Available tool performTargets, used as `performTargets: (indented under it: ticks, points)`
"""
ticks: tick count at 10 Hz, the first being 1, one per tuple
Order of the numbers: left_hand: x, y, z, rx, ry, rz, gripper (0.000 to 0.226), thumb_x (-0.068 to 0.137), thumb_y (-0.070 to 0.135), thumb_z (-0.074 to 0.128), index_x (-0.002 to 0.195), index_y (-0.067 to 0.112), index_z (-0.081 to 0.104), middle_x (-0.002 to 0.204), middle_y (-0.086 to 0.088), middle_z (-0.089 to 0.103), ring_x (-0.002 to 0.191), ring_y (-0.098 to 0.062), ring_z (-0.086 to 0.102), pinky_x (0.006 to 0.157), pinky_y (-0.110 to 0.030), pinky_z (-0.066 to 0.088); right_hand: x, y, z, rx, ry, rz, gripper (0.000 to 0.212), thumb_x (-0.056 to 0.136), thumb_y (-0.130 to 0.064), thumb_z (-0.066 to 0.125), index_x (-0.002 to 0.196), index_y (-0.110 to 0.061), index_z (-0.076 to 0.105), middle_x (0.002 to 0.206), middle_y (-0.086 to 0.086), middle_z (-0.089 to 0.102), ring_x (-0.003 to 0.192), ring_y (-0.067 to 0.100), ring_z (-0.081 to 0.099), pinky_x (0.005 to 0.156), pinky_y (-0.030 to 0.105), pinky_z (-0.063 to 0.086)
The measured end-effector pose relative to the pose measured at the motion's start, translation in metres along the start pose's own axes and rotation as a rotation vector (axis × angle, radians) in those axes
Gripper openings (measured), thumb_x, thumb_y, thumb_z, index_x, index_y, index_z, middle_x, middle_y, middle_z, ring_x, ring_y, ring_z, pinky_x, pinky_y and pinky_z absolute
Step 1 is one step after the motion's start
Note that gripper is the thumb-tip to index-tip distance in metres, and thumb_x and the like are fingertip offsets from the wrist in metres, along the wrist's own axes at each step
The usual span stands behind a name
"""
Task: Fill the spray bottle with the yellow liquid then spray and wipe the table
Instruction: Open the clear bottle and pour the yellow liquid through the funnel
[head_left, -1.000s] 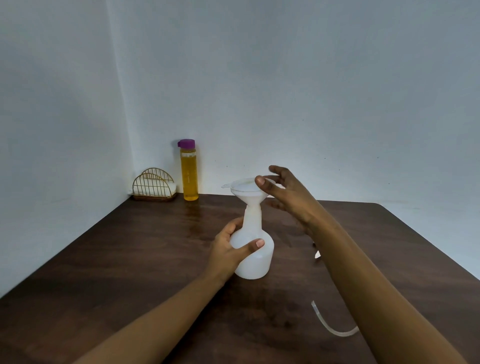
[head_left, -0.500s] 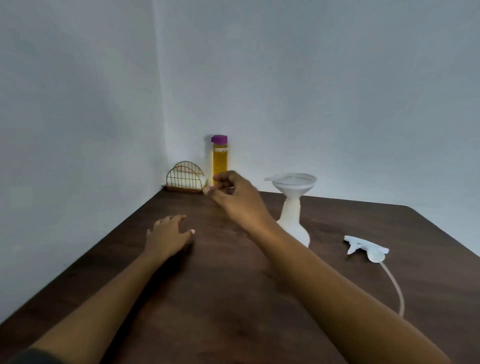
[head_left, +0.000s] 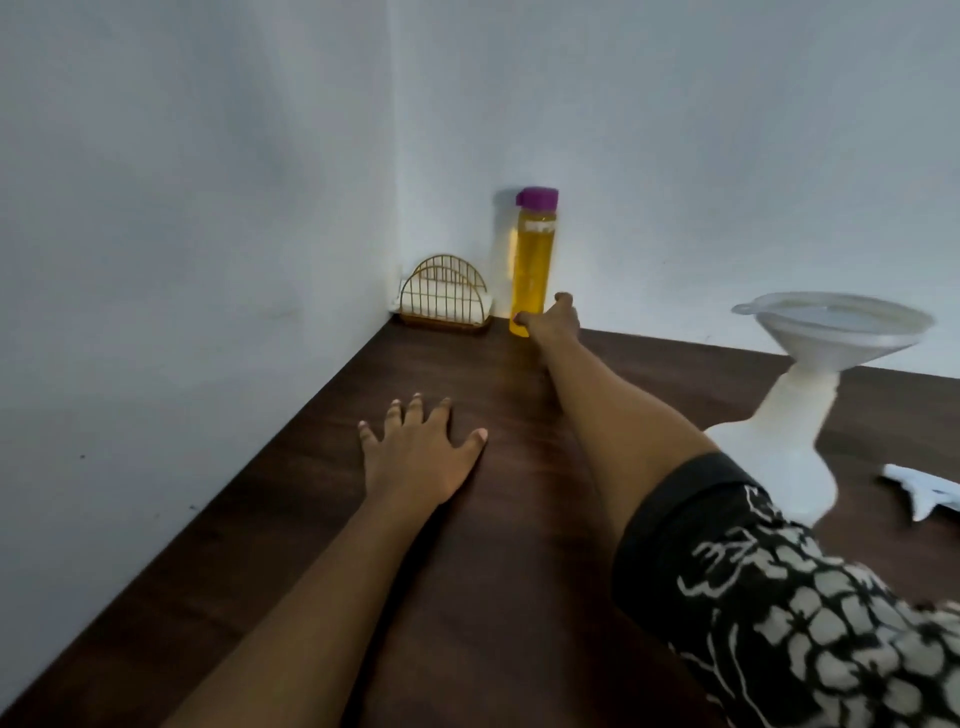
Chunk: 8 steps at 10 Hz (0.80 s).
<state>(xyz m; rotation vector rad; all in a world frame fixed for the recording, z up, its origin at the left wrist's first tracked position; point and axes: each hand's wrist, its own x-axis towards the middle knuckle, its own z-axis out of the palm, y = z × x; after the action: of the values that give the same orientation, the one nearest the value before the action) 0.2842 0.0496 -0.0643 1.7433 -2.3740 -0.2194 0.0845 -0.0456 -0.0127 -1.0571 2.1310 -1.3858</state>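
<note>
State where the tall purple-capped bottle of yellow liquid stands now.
Head view: the purple-capped bottle stands upright at the dark wooden table's far left corner, right of the gold wire rack, the right hand gripping its base.

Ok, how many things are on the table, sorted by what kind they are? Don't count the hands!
Bottles: 2, the yellow-liquid bottle and the white spray bottle
Funnel: 1
Spray head: 1
Gold wire holder: 1
Total: 5

head: single wide view | above table (head_left: 493, 571), near edge | faces forward-down | yellow bottle (head_left: 530, 270) at 12 o'clock, far | frame rolled
</note>
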Motion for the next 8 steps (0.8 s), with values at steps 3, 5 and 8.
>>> performTargets:
  ticks: [3, 5, 8]
  points:
    - [0.003, 0.001, 0.007, 0.018, 0.013, -0.018, 0.071, 0.086, 0.071, 0.02, 0.148, 0.037, 0.013, 0.16, 0.0, 0.008, 0.147, -0.024, 0.002, 0.113, -0.057, 0.002, 0.049, 0.003, 0.032, 0.072, 0.107, -0.025, 0.079, 0.076, -0.033, 0.076, 0.138, -0.011, 0.033, 0.137, 0.011, 0.047, 0.126, 0.029, 0.045, 0.099, 0.037, 0.04]
    - [0.004, 0.002, 0.006, 0.022, 0.002, -0.026, 0.071, 0.086, 0.072, 0.02, 0.148, 0.037, 0.013, 0.16, 0.0, 0.008, 0.147, -0.024, 0.002, 0.113, -0.057, 0.001, 0.052, -0.002, 0.022, -0.086, 0.073, -0.063, 0.065, 0.076, -0.028, 0.074, 0.128, -0.008, 0.041, 0.131, 0.011, 0.049, 0.121, 0.029, 0.049, 0.085, 0.034, 0.041]
    - [0.0, 0.002, -0.001, -0.011, -0.006, -0.023, 0.072, 0.086, 0.072, 0.026, 0.147, 0.035, 0.021, 0.159, -0.001, 0.014, 0.146, -0.025, 0.008, 0.113, -0.058, 0.006, -0.026, 0.002, -0.009, -0.156, -0.037, -0.143, 0.059, 0.074, -0.033, 0.077, 0.12, -0.008, 0.051, 0.122, 0.01, 0.06, 0.113, 0.028, 0.056, 0.082, 0.031, 0.042]
